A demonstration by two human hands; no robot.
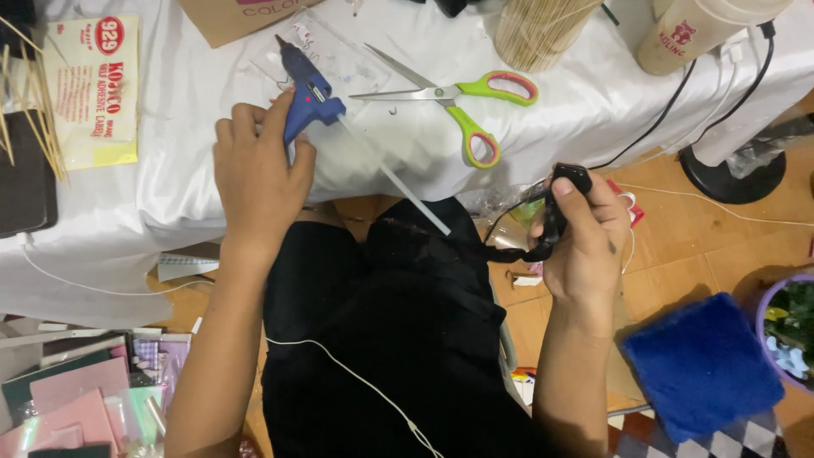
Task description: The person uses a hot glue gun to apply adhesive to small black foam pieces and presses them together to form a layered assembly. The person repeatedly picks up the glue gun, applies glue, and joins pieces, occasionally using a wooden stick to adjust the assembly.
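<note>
My left hand (pixel 254 170) grips the handle of a blue glue gun (pixel 307 92) lying on a white cloth-covered table (pixel 195 170), its nozzle pointing up-left and a clear glue stick (pixel 411 197) trailing out of its back toward my lap. To the right, off the table's edge, my right hand (pixel 585 246) holds a small black plug-like object (pixel 561 199) with a dark cord hanging from it. Green-handled scissors (pixel 462 97) lie open on the cloth just right of the glue gun.
A yellow packet (pixel 93 93) and thin wooden sticks (pixel 25 110) sit at the table's left. A bundle of skewers (pixel 534 30), a cream bottle (pixel 687 34) and black cables (pixel 670 110) stand at the back right. Coloured paper sheets (pixel 85 399), a blue cloth (pixel 699 365) lie on the floor.
</note>
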